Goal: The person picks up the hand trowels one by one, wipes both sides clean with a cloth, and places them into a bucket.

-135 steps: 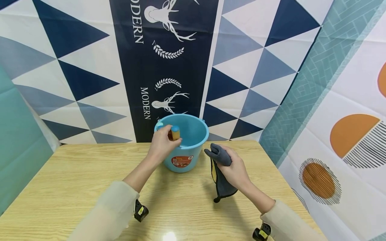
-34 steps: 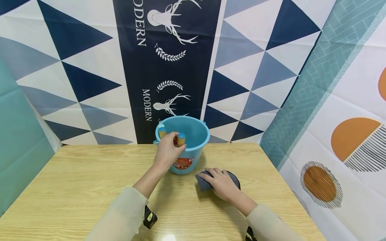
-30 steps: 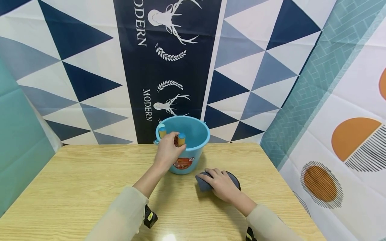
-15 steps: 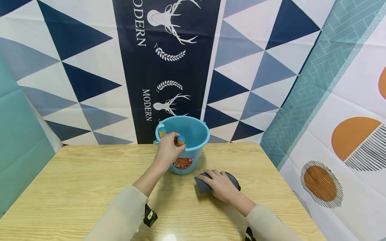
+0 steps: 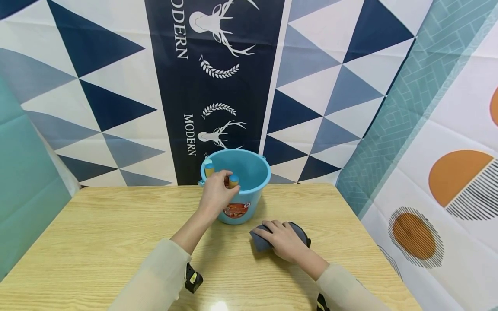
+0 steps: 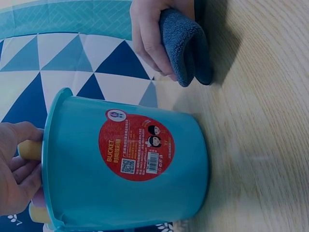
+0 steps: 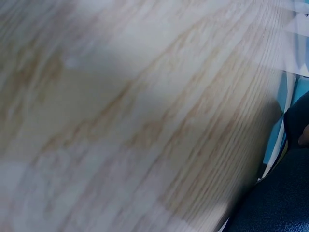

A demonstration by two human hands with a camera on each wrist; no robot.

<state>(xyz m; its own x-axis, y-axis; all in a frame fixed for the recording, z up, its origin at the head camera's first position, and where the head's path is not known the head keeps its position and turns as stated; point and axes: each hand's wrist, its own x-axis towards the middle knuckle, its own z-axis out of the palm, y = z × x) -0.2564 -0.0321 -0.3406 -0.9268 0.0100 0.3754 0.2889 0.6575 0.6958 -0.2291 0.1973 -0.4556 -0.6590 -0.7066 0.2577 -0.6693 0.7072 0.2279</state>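
My left hand (image 5: 216,196) is at the near rim of a light blue bucket (image 5: 243,201). Its thumb and fingers pinch a tan-yellow cylinder with a blue top (image 5: 233,181), which overlaps the bucket's mouth. A matching yellow cylinder (image 5: 209,169) shows beyond that hand at the left rim. In the left wrist view, something purple (image 6: 38,197) shows between the two cylinders, mostly hidden by fingers. To the right of the bucket, my right hand (image 5: 285,239) grips a folded dark grey cloth (image 5: 260,240) low over the table. Dark fabric of that cloth fills the right wrist view's corner (image 7: 275,203).
The bucket stands near the back edge of a light wooden table (image 5: 116,242), with a red label (image 6: 137,145) facing front. A patterned wall covering (image 5: 218,86) rises right behind it. Another wall covering (image 5: 420,194) runs along the right side.
Since the oldest frame, my right hand has lowered the cloth to the table, and my left hand has shifted slightly right. Over the last second, the pinched cylinder has sunk slightly and the cloth edged left.
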